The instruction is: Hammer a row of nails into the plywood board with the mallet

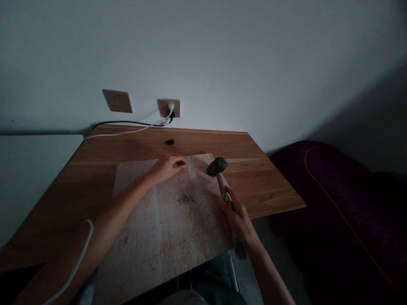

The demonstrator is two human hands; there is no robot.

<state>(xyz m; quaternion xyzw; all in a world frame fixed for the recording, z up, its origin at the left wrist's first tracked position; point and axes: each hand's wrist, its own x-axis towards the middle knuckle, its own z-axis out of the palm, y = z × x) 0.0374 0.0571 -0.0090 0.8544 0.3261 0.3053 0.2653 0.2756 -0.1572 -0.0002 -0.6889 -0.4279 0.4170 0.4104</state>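
Observation:
My right hand (237, 216) is wrapped around the wooden handle of a hammer (218, 166). The dark head is raised over the right far part of a worn wooden board (152, 241). Near the far edge of that board, my left hand (168, 167) is closed in a pinch, fingertips low over the surface. Whatever sits between those fingertips is too small to make out. Just right of them, tiny nails (201, 165) appear to stand in the board. A small pile of loose nails (186, 198) lies mid-board, between my two hands.
The board rests on a wooden table (270, 182) against a wall. A socket (164, 108) holds plugs with a white cable (124, 133) and a black one. A white panel (34, 178) stands at the left. Dark purple fabric (337, 203) is at the right.

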